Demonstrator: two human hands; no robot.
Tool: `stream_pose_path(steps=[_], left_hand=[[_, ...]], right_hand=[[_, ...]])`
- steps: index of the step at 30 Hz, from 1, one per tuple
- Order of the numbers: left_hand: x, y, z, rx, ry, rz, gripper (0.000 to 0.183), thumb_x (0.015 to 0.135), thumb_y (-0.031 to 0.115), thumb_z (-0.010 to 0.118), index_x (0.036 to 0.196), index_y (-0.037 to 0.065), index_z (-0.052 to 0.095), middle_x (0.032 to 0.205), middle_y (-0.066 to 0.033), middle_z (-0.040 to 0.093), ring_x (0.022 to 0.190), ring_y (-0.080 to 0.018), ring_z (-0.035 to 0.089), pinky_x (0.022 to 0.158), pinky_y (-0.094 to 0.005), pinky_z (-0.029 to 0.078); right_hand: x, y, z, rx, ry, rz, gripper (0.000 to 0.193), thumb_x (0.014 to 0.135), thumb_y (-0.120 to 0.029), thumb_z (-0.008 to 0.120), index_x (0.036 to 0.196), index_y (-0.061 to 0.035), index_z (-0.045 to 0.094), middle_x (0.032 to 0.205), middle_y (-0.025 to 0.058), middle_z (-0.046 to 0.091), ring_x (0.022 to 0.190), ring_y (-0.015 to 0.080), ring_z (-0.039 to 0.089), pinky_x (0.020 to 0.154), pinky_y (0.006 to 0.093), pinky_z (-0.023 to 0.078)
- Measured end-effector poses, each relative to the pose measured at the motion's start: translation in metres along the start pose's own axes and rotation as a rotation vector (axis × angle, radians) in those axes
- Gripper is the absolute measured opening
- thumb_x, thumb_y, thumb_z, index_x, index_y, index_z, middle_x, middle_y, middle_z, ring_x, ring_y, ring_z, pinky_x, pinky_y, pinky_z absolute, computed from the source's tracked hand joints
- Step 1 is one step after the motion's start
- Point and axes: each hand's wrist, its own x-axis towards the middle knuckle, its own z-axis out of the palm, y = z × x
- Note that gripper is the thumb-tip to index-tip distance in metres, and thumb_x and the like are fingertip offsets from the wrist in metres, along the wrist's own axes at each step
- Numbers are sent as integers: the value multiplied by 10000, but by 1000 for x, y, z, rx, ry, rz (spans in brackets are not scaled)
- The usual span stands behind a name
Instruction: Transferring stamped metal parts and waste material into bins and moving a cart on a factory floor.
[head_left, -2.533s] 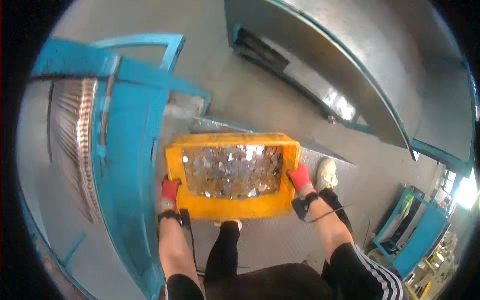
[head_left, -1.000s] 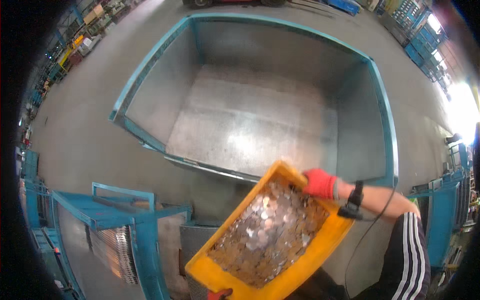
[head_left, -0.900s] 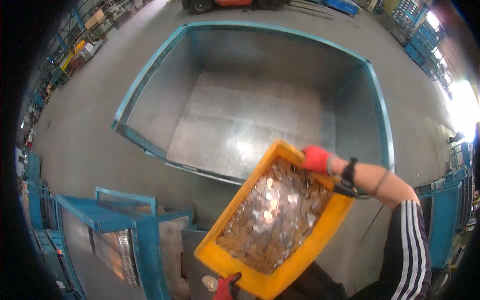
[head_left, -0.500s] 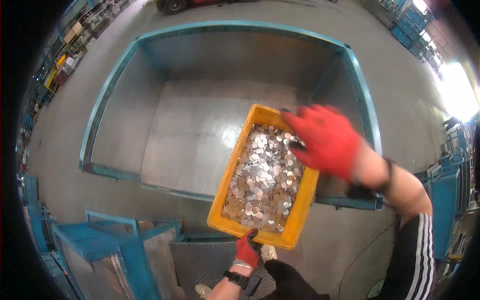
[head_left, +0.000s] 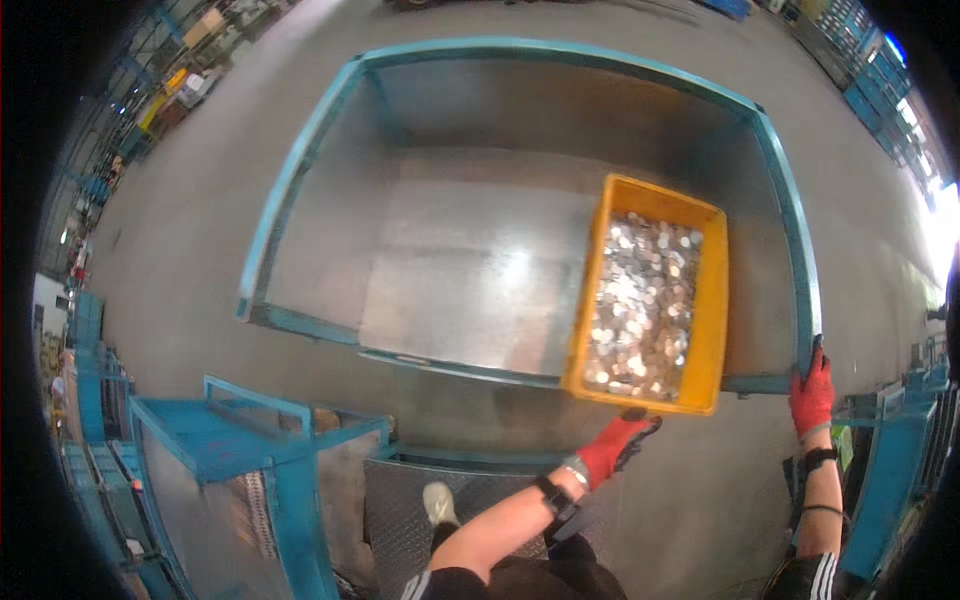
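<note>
A yellow plastic bin (head_left: 712, 300) holds many small round metal discs (head_left: 640, 310). It lies at the right part of a large metal container (head_left: 345, 120) with a blue frame, its near end over the front rim. My left hand (head_left: 612, 450), in a red glove with dark fingertips, has its fingers curled at the bin's near end, thumb up by the rim. Also in a red glove, my right hand (head_left: 812, 398) is closed round the container's front right corner post. What lies under the bin is hidden.
To the near left stands another blue-framed metal container (head_left: 250, 440). I stand on a dark treadplate step (head_left: 410, 500). Blue racks (head_left: 890, 470) line the right side, and cluttered shelving (head_left: 170, 100) is at the far left. Grey concrete floor surrounds the container.
The bin has shifted right and away from me within the container. My right hand has left the bin's far end for the container's corner; my left stays at the near end. The view has shifted.
</note>
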Motion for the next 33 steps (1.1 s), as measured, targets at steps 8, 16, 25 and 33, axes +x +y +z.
stream_pose_path(steps=[8,16,25,33], left_hand=[[-242,171,-272,650,751,806,315,827,173,675,1100,34,601,937,-59,631,847,-155,596,766,-304,495],[-355,363,-264,895,459,1156,574,841,207,681,1326,3,451,1395,-168,421,1314,-251,378,1062,-388,347],[-283,369,-263,1556,616,1022,714,687,153,724,1350,246,476,1494,-172,227,1359,-346,301,1088,-400,322],[-285,337,-272,1536,682,905,782,686,153,668,1413,238,391,1535,-215,86,1420,-377,106,1142,-409,219]], right_hand=[[-18,-109,-16,-567,12,372,647,851,-261,607,1429,-169,333,1383,225,402,1220,404,444,924,562,430],[-294,-293,-13,-3,-292,118,714,803,-331,644,1412,-93,358,1396,293,361,1232,442,411,1009,504,372],[-533,-286,0,309,-508,600,661,816,-310,649,1376,-55,410,1377,297,388,1262,427,395,1054,453,339],[-459,-429,39,778,-232,334,575,852,-272,631,1344,-38,444,1337,234,455,1256,381,417,1051,424,343]])
